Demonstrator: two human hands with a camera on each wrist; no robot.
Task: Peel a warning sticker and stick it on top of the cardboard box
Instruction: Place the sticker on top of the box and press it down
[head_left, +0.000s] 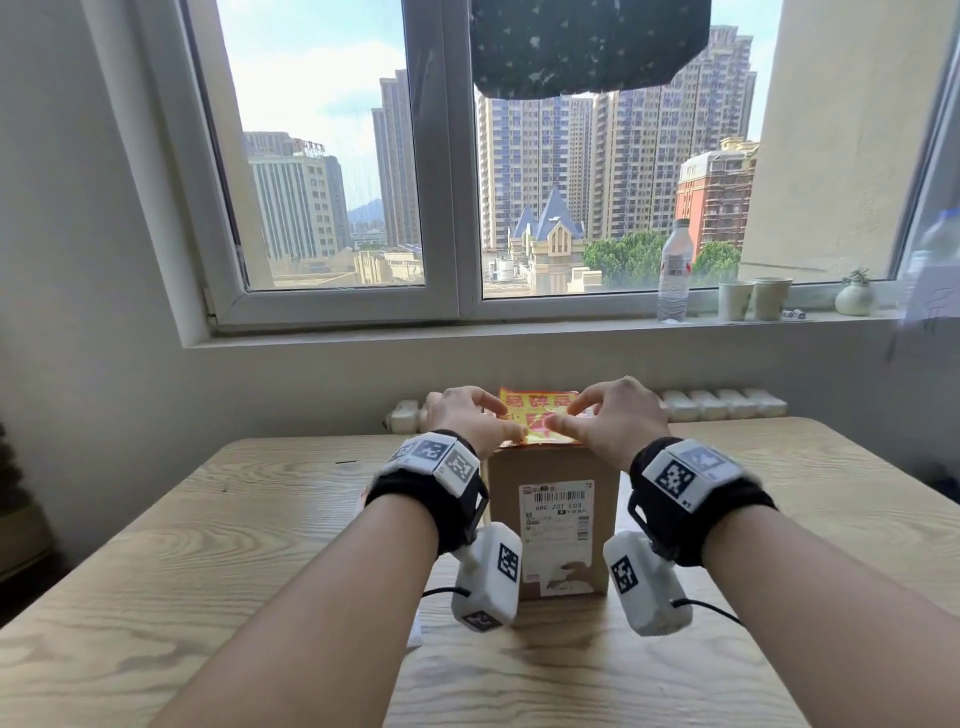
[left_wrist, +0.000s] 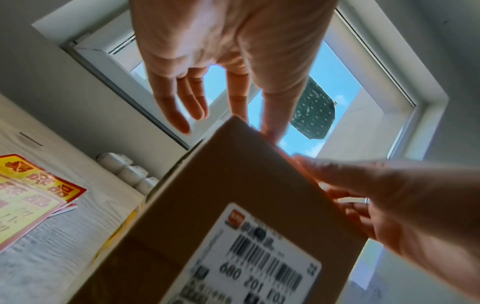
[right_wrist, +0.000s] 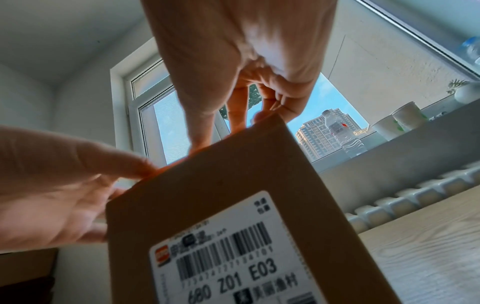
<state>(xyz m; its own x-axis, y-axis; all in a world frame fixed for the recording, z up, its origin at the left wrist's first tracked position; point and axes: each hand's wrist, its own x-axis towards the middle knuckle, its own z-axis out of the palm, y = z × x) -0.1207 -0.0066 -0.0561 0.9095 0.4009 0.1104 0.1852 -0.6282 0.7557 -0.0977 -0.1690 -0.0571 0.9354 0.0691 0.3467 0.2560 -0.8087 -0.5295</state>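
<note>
A tall brown cardboard box stands upright on the wooden table, with its white shipping label facing me. A yellow and red warning sticker lies flat on the box top. My left hand reaches over the top's left side, thumb and forefinger pressing on the sticker. My right hand does the same from the right. In the left wrist view the left hand has straight fingers and its thumb touches the box rim. In the right wrist view the right hand touches the box top edge with loosely bent fingers.
A stack of sticker sheets lies on the table left of the box. On the windowsill at the right stand a water bottle, two paper cups and a small vase. A white radiator runs behind the table.
</note>
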